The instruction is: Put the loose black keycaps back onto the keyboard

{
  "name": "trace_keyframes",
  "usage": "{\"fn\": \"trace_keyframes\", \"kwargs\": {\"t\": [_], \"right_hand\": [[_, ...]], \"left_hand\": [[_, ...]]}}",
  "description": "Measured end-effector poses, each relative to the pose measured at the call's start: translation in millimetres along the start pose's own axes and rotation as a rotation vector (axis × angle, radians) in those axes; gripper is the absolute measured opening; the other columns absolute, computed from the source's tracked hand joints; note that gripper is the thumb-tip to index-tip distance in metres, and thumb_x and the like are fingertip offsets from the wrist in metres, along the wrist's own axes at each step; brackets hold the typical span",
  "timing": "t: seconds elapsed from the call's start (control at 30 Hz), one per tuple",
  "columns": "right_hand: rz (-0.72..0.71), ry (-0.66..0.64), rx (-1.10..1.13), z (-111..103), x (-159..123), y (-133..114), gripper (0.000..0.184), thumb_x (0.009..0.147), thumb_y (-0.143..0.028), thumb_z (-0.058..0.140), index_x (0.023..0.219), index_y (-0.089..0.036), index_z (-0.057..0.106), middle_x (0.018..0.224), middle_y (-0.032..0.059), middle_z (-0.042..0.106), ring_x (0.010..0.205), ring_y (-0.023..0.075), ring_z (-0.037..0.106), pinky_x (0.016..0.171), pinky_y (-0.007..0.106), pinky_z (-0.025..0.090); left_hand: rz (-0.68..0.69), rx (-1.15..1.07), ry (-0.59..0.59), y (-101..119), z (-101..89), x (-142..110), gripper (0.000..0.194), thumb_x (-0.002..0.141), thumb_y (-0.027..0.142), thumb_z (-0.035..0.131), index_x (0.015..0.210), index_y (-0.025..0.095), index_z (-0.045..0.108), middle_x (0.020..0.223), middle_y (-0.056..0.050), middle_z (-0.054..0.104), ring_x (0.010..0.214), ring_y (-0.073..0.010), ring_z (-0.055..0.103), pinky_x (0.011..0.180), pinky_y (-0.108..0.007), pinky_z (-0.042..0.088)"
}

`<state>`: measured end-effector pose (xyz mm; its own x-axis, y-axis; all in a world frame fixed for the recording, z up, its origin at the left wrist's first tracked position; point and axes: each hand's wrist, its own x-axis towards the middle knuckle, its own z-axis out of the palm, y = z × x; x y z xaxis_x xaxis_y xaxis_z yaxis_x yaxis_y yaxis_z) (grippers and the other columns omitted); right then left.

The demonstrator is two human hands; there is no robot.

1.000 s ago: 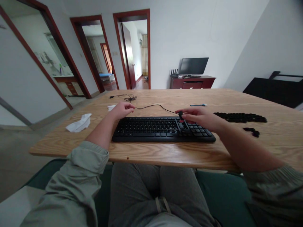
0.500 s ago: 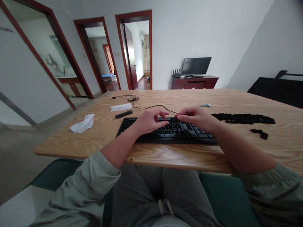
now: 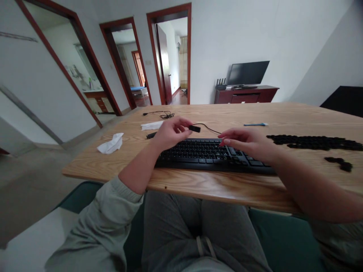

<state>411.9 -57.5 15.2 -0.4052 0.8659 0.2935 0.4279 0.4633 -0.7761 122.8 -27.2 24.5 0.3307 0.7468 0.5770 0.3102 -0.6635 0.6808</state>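
Left hand [image 3: 171, 133] pinches a small black plug [image 3: 194, 128] above the keyboard [image 3: 210, 156].
Right hand [image 3: 246, 140] hovers open and empty over the keys; a dark stick [image 3: 151, 135] on the bench [image 3: 227, 185] is partly hidden behind the left hand.

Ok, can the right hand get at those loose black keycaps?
Probably yes: the right hand hovers over the black keyboard's right end, with the loose black plastic keycaps just beyond it and nothing visible between.
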Motion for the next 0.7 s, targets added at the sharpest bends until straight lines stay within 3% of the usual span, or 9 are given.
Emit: {"fn": "trace_keyframes", "kwargs": {"t": [0.07,0.17,0.3,0.43,0.7], "right_hand": [[0.006,0.014,-0.06,-4.9,-1.1,6.4,0.043,0.083,-0.06,0.065,0.106,-0.025,0.075,0.097,0.0065,0.076,0.092,0.0249,0.069,0.082,0.039,0.055],[0.012,-0.001,-0.134,-7.2,-0.9,13.1,0.042,0.085,-0.059,0.063,0.107,-0.025,0.075,0.095,0.0055,0.076,0.087,0.024,0.068,0.077,0.038,0.055],[0.038,-0.035,-0.223,-2.0,-0.1,13.0,0.043,0.084,-0.059,0.062,0.104,-0.023,0.076,0.082,0.0042,0.074,0.071,0.0207,0.064,0.062,0.034,0.051],[0.048,-0.069,-0.267,-0.3,0.0,14.5,0.045,0.085,-0.06,0.059,0.104,-0.022,0.075,0.078,0.0043,0.072,0.067,0.0204,0.062,0.059,0.034,0.048],[0.063,-0.076,-0.3,-2.2,-2.1,16.1,0.044,0.085,-0.061,0.059,0.102,-0.024,0.076,0.087,0.0059,0.075,0.075,0.0241,0.066,0.063,0.036,0.05]], "left_hand": [[-0.097,-0.031,0.078,-8.6,-29.6,-2.0,0.032,0.075,0.032,0.074,0.102,0.016,0.068,0.086,-0.005,0.07,0.069,-0.0122,0.061,0.061,-0.025,0.048],[-0.254,0.01,0.066,-18.0,-70.1,-10.7,0.038,0.071,0.034,0.075,0.103,0.015,0.069,0.092,-0.007,0.071,0.076,-0.0157,0.064,0.065,-0.028,0.051],[-0.426,0.153,0.024,-19.5,-102.8,-25.6,0.035,0.072,0.03,0.069,0.104,0.016,0.074,0.081,-0.005,0.071,0.073,-0.0172,0.063,0.061,-0.028,0.047],[-0.469,0.303,-0.012,-12.8,-112.7,-35.5,0.032,0.075,0.028,0.06,0.1,0.019,0.078,0.082,-0.005,0.073,0.072,-0.0179,0.063,0.06,-0.028,0.045],[-0.461,0.372,-0.218,-15.1,-106.6,-48.3,0.03,0.076,0.029,0.062,0.1,0.018,0.077,0.08,-0.004,0.073,0.067,-0.0162,0.064,0.06,-0.027,0.046]]}}
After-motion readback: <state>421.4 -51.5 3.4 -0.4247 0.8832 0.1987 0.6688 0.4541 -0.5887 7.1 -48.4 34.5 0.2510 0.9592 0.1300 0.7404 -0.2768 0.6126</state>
